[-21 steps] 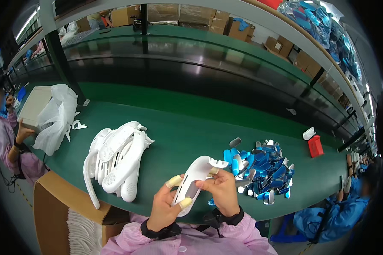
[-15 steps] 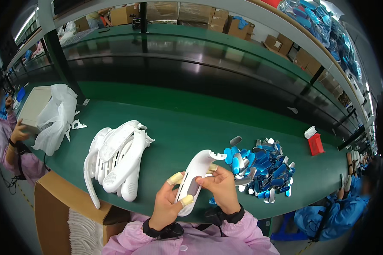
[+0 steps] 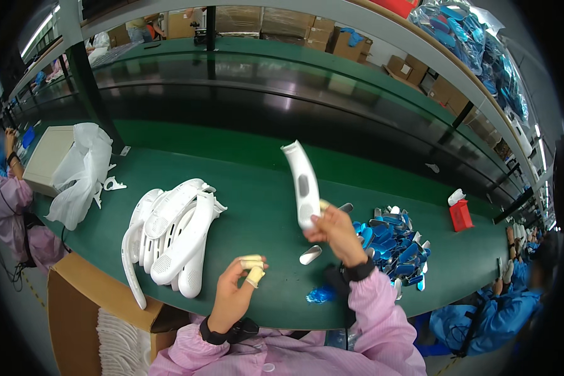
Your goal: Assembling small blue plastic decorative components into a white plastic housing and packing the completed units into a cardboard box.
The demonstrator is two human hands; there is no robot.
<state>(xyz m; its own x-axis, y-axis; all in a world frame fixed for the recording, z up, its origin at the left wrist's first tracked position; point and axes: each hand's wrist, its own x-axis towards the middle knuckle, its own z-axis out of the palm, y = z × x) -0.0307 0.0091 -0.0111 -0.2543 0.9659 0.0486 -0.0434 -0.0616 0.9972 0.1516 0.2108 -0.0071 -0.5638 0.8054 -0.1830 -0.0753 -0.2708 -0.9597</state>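
Note:
My right hand (image 3: 337,233) grips a curved white plastic shell (image 3: 304,182) by its lower end, fingers closed around it. The shell stands tilted up over the bench, with a grey oval piece (image 3: 304,185) on its face. My left hand (image 3: 235,288) is loosely curled at the bench's front edge, yellow covers on thumb and finger, nothing visible in it. Between the hands lie a loose silvery oval piece (image 3: 310,254) and crumpled blue film (image 3: 321,294). Right of my right hand spreads a heap of blue and silver oval pieces (image 3: 391,244).
A pile of white shells (image 3: 178,238) lies at left on the green bench (image 3: 257,182). Beyond it are a white foam bag (image 3: 81,175) and beige box (image 3: 51,156). A red bin (image 3: 462,216) stands at right. An open carton (image 3: 75,301) sits lower left; co-workers are at both sides.
My right hand has carried the shell up and away from me, turning it. My left hand has let go and moved slightly left. A loose oval piece and blue film now show on the bench.

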